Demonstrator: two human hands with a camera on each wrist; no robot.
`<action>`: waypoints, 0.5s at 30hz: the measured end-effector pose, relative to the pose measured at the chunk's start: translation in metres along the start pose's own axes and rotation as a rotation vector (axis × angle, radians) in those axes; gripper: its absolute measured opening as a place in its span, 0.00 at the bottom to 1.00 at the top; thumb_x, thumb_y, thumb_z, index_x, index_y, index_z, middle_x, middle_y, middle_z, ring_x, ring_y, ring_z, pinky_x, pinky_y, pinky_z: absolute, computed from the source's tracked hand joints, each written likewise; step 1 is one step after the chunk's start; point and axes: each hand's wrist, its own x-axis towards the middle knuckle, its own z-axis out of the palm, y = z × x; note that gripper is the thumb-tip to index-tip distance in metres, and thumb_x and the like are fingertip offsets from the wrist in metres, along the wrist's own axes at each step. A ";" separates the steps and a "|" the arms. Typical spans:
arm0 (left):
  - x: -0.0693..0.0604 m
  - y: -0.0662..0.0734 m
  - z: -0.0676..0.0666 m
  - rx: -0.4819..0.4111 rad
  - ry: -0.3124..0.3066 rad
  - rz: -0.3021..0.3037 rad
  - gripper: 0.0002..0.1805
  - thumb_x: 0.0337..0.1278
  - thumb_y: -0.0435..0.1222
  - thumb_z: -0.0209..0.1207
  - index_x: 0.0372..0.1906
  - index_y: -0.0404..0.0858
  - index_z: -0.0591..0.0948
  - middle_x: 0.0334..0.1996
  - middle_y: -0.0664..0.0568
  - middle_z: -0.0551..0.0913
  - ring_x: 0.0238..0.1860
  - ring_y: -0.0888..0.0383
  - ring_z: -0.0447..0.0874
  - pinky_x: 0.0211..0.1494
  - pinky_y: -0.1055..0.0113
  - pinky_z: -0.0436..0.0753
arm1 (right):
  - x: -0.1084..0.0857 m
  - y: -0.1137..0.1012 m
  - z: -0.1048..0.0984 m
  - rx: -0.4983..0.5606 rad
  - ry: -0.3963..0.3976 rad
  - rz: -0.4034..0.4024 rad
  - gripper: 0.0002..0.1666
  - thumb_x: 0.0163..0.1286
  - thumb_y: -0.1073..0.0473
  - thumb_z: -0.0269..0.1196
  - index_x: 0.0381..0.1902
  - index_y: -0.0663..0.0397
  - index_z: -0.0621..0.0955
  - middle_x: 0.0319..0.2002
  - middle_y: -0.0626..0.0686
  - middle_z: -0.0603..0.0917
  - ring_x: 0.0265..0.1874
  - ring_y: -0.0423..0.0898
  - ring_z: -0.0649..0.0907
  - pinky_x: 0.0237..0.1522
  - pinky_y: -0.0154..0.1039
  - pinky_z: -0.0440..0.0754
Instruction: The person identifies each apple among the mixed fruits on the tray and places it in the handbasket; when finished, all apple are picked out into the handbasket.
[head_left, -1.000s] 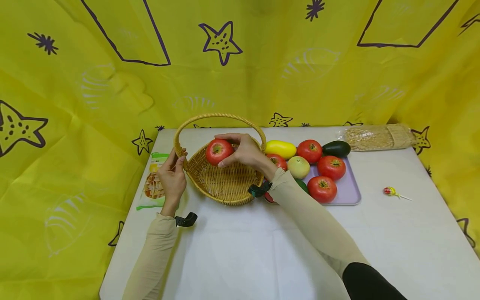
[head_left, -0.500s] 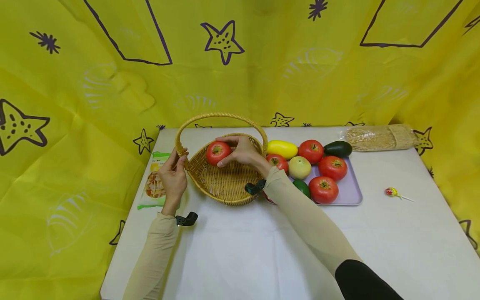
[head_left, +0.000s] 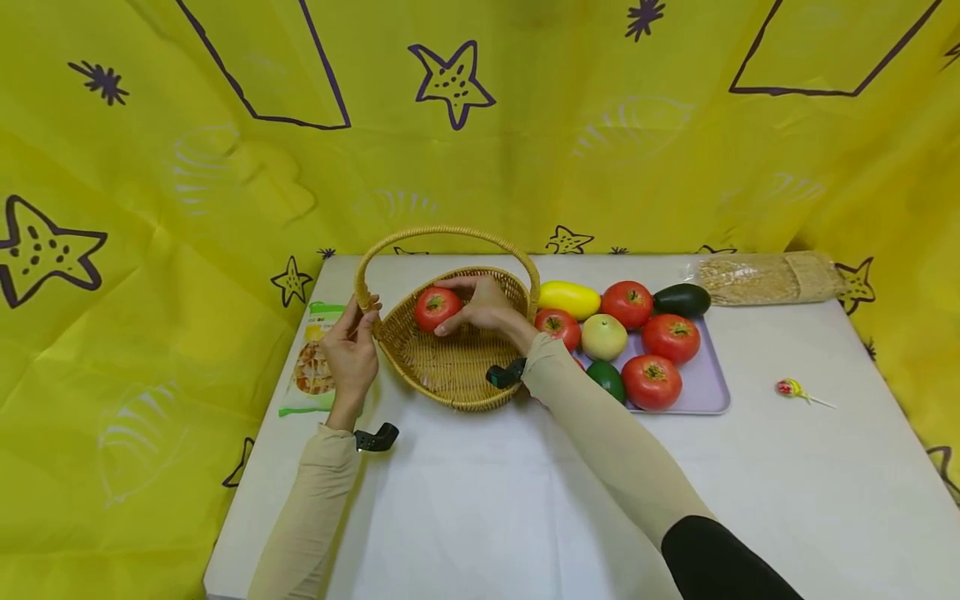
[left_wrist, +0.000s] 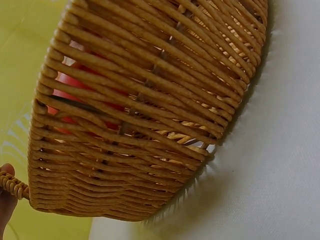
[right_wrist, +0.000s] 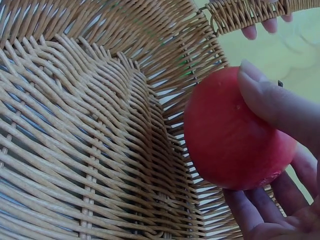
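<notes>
My right hand (head_left: pixel 486 305) grips a red apple (head_left: pixel 437 310) inside the mouth of a wicker basket (head_left: pixel 453 375). In the right wrist view the thumb lies across the top of the apple (right_wrist: pixel 235 130), fingers beneath it, beside the woven wall. With my left hand (head_left: pixel 352 350) I pinch the left foot of the basket's arched handle (head_left: pixel 442 230). Through gaps in the weave, the left wrist view shows some of the red fruit (left_wrist: pixel 75 87). A fingertip on the handle appears at that view's left edge; most of the left hand is hidden there.
Right of the basket, a lilac tray (head_left: pixel 708 387) bears several red tomatoes (head_left: pixel 652 382), a pale round fruit (head_left: pixel 603 337) and green and yellow produce. A green-and-white food packet (head_left: pixel 311 367) lies left. A noodle-like packet (head_left: pixel 765 278) and a lollipop (head_left: pixel 789 387) lie right.
The right hand has lowered slightly with the apple, deeper into the basket. The left hand keeps its hold on the handle. The whole view has shifted a little.
</notes>
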 end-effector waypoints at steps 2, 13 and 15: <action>-0.001 0.008 0.001 -0.007 -0.002 0.007 0.22 0.70 0.18 0.59 0.66 0.22 0.78 0.51 0.24 0.87 0.52 0.29 0.87 0.59 0.75 0.86 | 0.001 0.001 0.000 0.012 -0.004 -0.003 0.47 0.41 0.68 0.88 0.64 0.47 0.87 0.63 0.56 0.87 0.64 0.54 0.84 0.67 0.48 0.84; 0.000 -0.002 0.001 0.000 0.007 0.026 0.23 0.69 0.17 0.58 0.67 0.23 0.79 0.51 0.24 0.87 0.52 0.33 0.89 0.57 0.79 0.86 | 0.004 0.009 0.000 0.023 -0.005 -0.011 0.46 0.44 0.71 0.86 0.65 0.51 0.86 0.64 0.58 0.86 0.64 0.56 0.84 0.66 0.48 0.85; 0.000 -0.006 0.001 -0.006 0.006 0.023 0.23 0.69 0.17 0.58 0.67 0.24 0.79 0.51 0.25 0.87 0.53 0.36 0.90 0.57 0.78 0.86 | 0.004 0.010 0.001 0.013 -0.007 -0.007 0.47 0.44 0.71 0.86 0.65 0.51 0.86 0.64 0.58 0.86 0.64 0.56 0.84 0.66 0.48 0.85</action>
